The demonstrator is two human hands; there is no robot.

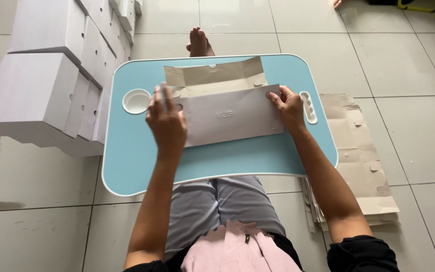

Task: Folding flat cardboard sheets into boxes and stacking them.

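A flat piece of card [227, 113], white on 1 side and brown on the other, is held over the middle of a small blue lap table [137, 161]. The card is gripped at both short ends, so it is kept steady while it is bent. The left hand [166, 121] is closed around the left end, with the fingers curled over the edge. The right hand [289, 106] is pinched on the right end, thumb in front and fingers behind. The white part is folded up toward the person, and the brown flap with small cut holes is left lying toward the far edge of the table.

A round cup hollow [137, 100] is seen near the far left corner of the table, and a long slot [308, 107] is seen by the right edge.

A pile of flat brown card sheets [363, 161] is kept on the floor just right of the table, close to the right hand. White finished boxes [51, 75] are stacked on the floor to the left. A bare foot [198, 43] is seen past the far edge.
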